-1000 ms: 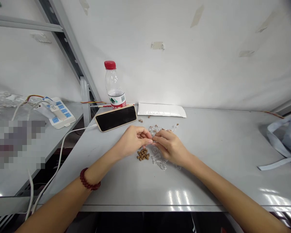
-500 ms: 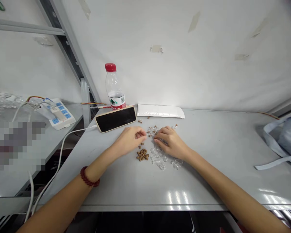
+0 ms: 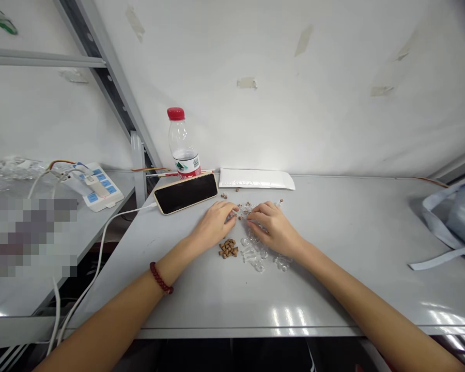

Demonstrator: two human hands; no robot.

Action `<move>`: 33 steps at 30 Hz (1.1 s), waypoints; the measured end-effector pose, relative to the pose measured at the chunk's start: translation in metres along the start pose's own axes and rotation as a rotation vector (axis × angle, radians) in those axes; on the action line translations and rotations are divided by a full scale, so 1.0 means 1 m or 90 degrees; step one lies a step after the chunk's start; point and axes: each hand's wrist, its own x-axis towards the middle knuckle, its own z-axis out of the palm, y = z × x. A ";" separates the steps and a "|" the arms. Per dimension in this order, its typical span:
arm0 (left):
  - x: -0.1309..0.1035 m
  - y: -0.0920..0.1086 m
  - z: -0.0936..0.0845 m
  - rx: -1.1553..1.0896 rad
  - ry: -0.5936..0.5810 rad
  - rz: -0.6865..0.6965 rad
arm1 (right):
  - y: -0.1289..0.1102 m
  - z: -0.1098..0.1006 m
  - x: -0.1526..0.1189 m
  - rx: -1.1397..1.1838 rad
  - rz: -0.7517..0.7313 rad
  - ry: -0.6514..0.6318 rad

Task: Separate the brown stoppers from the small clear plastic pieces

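My left hand (image 3: 215, 225) has its fingers curled toward the thumb beside a scatter of small clear pieces with brown bits (image 3: 245, 207). Whatever lies between those fingertips is too small to make out. Opposite it, my right hand (image 3: 274, 227) rests with bent fingers over clear plastic pieces (image 3: 253, 257), partly covering them; its fingertips hide what they may hold. A small heap of brown pellet-like pieces (image 3: 228, 249) lies just in front of my left hand. More clear pieces (image 3: 282, 262) sit below my right wrist.
Behind my left hand a phone (image 3: 186, 193) leans on a red-capped bottle (image 3: 184, 150), with a white cable (image 3: 104, 232) running from it. A white packet (image 3: 256, 179) lies along the wall. A power strip (image 3: 103, 187) is at left, a light-blue cloth item (image 3: 463, 217) at right.
My left hand has moved right and slightly forward, closer to my right hand and the scattered pieces. My right hand stays nearly in place. The view has shifted slightly.
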 end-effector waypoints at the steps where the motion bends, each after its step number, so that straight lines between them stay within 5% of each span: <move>1: -0.001 0.002 -0.002 -0.016 0.013 -0.008 | -0.001 0.000 0.000 0.005 -0.006 0.008; 11: -0.005 0.028 -0.015 -0.477 0.032 -0.175 | -0.016 -0.004 -0.001 0.065 -0.053 0.068; 18: -0.008 0.031 -0.014 -0.551 0.041 -0.187 | -0.023 -0.006 -0.001 0.059 -0.077 0.098; 25: -0.006 0.025 -0.018 -0.653 0.094 -0.351 | -0.019 -0.009 0.000 0.024 -0.070 0.101; 29: -0.003 0.010 -0.025 -0.467 0.012 -0.367 | -0.011 -0.006 -0.001 0.004 -0.047 0.071; 33: -0.003 0.004 -0.023 -0.249 -0.081 -0.270 | -0.006 0.001 -0.004 -0.025 -0.025 0.007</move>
